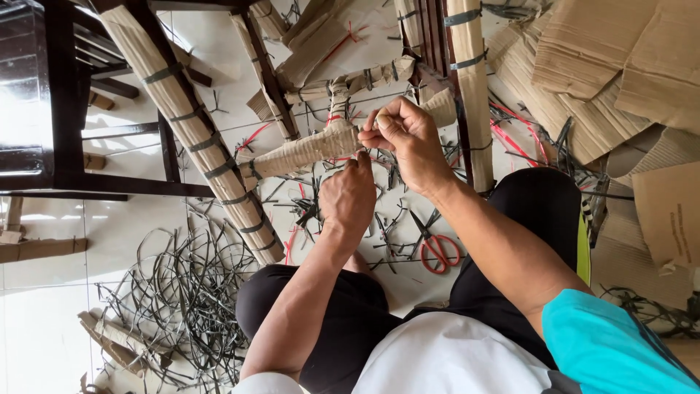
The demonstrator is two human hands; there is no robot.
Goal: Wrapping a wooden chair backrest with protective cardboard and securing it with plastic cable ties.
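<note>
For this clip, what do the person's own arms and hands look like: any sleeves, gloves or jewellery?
Both hands are bare: no gloves on the left hand or the right hand, and no rings, watch or bracelets visible. Both forearms are uncovered. A turquoise short sleeve covers the right upper arm; a white edge at the left arm's base may be a sleeve too.

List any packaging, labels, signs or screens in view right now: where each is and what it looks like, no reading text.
No signs or screens.
Cardboard wrap: brown corrugated sleeve round the rail, left hand beneath, right hand pinching its end.
Wrapped chair leg: long, brown, banded with dark straps, left of the hands.
Cardboard sheets: tan heap, upper right.
Printed cardboard piece: flat, brown, faint marking, right edge.
</note>
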